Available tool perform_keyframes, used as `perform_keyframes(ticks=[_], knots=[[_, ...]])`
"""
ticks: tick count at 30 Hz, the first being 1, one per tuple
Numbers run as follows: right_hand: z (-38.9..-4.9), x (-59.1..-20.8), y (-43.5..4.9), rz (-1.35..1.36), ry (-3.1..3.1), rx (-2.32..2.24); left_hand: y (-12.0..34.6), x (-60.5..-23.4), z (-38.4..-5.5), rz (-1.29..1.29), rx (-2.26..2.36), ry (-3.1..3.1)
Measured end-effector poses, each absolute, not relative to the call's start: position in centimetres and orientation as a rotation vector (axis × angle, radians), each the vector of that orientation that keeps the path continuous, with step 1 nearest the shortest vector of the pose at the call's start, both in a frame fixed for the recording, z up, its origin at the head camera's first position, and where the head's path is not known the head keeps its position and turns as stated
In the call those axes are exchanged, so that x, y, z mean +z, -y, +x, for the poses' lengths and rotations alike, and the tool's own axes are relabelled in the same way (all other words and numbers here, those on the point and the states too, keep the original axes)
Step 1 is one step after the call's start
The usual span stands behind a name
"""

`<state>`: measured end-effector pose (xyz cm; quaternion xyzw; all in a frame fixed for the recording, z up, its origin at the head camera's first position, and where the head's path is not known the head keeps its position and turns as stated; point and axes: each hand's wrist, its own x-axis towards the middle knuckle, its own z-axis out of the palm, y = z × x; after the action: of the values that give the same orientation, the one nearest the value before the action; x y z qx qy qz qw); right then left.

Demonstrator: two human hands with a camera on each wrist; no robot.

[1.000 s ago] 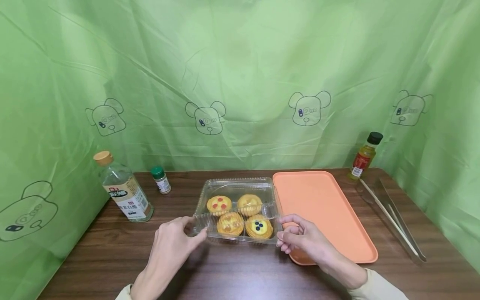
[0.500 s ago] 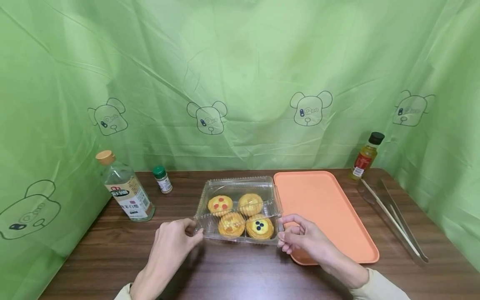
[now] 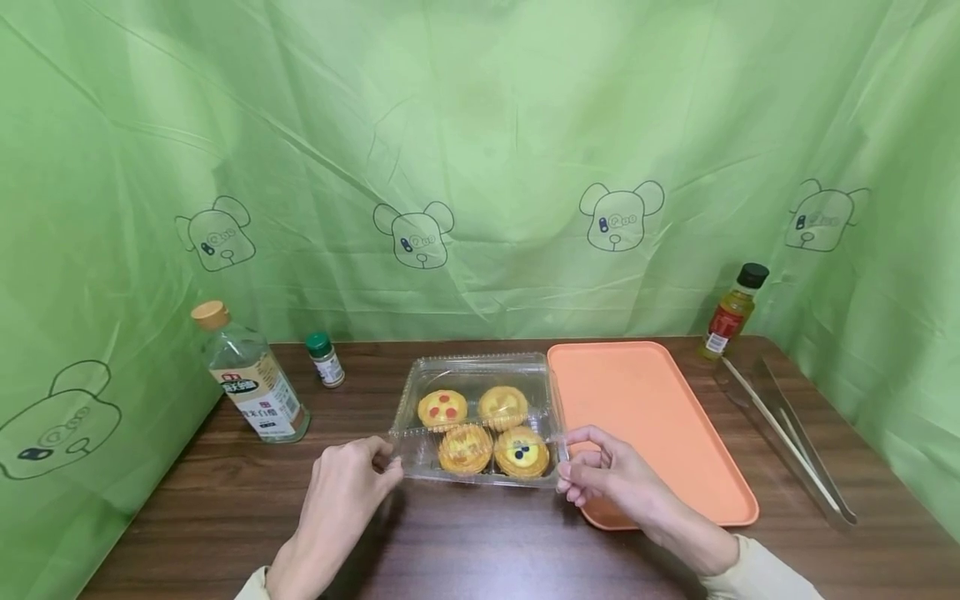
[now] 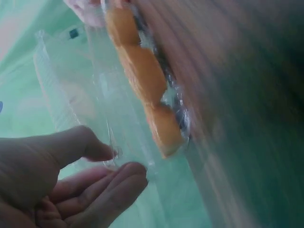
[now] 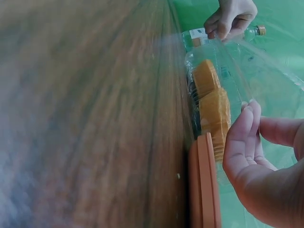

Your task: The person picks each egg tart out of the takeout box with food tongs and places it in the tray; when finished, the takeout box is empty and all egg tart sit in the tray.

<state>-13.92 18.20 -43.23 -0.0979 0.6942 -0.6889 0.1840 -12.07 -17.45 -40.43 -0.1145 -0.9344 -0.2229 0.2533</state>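
A clear plastic clamshell box [image 3: 480, 367] holds several egg tarts: one with red dots [image 3: 442, 409], one with dark berries [image 3: 522, 452], and plainer golden ones [image 3: 465, 450]. Its lid [image 4: 126, 102] is tilted over the tarts, with the front edge raised off the base. At the lid's front left corner, my left hand [image 3: 341, 483] pinches the rim between thumb and fingertips. My right hand [image 3: 615, 475] pinches the front right corner, as the right wrist view also shows. The transparent plastic makes the lid's exact outline hard to follow.
An orange tray [image 3: 645, 417] lies right beside the box, under my right hand. Metal tongs [image 3: 787, 442] are at the far right, near an oil bottle [image 3: 726, 317]. On the left stand a tall glass bottle [image 3: 258, 392] and a green-capped shaker [image 3: 325, 362]. Green cloth [image 3: 510, 283] surrounds the wooden table.
My left thumb has drawn in toward the fingertips at the lid's corner. The glare over the berry tart has shifted slightly. My right hand keeps its pinch in nearly the same place.
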Motion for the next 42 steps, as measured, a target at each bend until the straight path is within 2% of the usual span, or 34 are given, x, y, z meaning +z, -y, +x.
perform_keyframes(ticks=[25, 42], knots=[[-14.0, -42.7, -18.2, -0.263, -1.962, -1.93, 17.8, -39.1, -12.5, -0.381, -0.528, 2.269], [-13.6, -42.8, -19.5, -0.333, -1.974, -1.872, 18.6, -33.6, -16.2, -0.54, -0.527, 2.085]])
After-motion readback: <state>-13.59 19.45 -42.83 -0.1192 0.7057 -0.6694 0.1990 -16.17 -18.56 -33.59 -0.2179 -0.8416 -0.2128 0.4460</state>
